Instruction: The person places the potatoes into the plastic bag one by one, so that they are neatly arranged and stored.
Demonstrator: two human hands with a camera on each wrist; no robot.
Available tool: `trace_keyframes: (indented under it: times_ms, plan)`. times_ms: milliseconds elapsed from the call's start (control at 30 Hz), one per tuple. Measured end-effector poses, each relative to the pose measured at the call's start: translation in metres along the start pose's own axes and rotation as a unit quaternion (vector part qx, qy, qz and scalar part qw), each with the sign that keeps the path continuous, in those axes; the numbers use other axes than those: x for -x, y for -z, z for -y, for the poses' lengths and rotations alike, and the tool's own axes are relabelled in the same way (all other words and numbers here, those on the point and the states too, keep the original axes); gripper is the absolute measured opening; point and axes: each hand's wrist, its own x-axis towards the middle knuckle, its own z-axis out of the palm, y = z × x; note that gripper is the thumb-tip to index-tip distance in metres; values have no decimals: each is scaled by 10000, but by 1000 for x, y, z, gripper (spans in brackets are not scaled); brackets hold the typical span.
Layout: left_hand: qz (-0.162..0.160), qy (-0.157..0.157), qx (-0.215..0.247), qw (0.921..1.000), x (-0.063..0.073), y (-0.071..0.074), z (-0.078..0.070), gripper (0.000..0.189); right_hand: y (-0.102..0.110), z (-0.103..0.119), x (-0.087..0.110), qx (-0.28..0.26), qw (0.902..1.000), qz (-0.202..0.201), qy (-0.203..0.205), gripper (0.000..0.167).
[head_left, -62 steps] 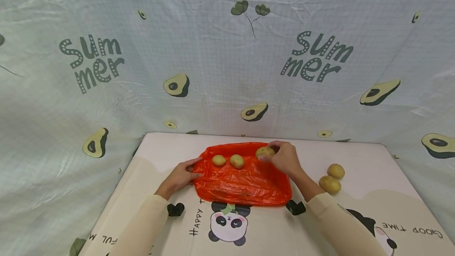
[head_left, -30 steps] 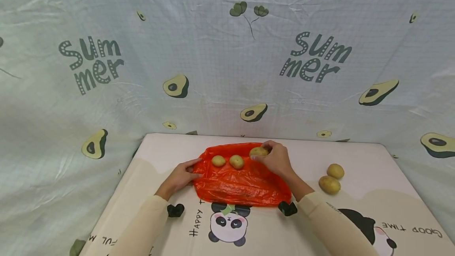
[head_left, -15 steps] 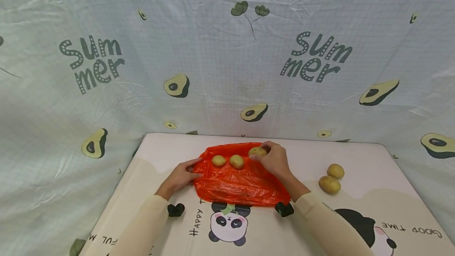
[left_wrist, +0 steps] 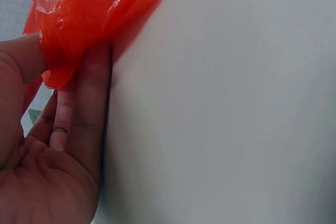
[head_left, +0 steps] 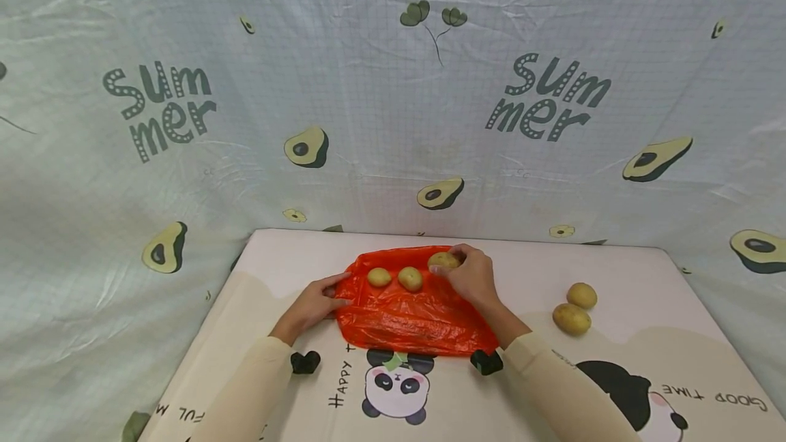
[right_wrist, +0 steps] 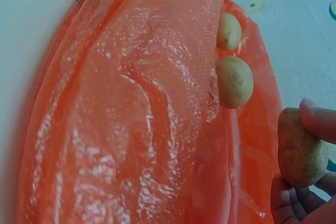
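A shiny red plastic bag [head_left: 405, 322] lies spread on the table in the head view. Two potatoes rest in its upper part, the smaller potato [head_left: 379, 277] left of the rounder potato [head_left: 410, 279]. My left hand [head_left: 313, 302] holds the bag's left edge; in the left wrist view the red film passes between its thumb [left_wrist: 23, 59] and fingers. Over the bag's far right side, my right hand [head_left: 475, 278] grips a longer potato [head_left: 444, 261]. The right wrist view shows this held potato [right_wrist: 300, 148] between thumb and fingers, apart from the other two.
Two more potatoes, the upper potato [head_left: 581, 295] and the larger lower potato [head_left: 572, 319], lie together on the table right of the bag. The table cover [head_left: 288, 251] has printed pandas and lettering. A patterned curtain [head_left: 368, 87] hangs behind the table.
My right hand has shifted a little to the left with the potato in its grip. The left hand, the bag and the other potatoes stay where they were.
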Motion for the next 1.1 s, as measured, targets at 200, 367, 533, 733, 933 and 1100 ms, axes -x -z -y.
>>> trace_keyframes:
  times_ms: [200, 367, 533, 733, 933, 1100]
  plan:
    - [-49, 48, -9, 10000, 1, -1, 0, 62, -1, 0, 0, -8, 9998, 72, -167, 49]
    - [-53, 47, -30, 10000, 2, -1, -1, 62, -2, -1, 0, -35, 9998, 62, -162, 47]
    - [-58, 77, -25, 10000, 2, -1, -1, 62, -3, -3, -1, -39, 9998, 65, -179, 49]
    - [-39, 68, -44, 10000, 2, 0, -1, 62, -4, -4, 0, -50, 9997, 67, -222, 51]
    - [36, -12, -52, 10000, 1, 1, -1, 63, -4, -6, 0, -51, 9997, 41, -232, 51]
    - [152, -70, 62, 9998, 0, 2, 1, 64, -6, -9, -1, -13, 9998, 23, -192, 51]
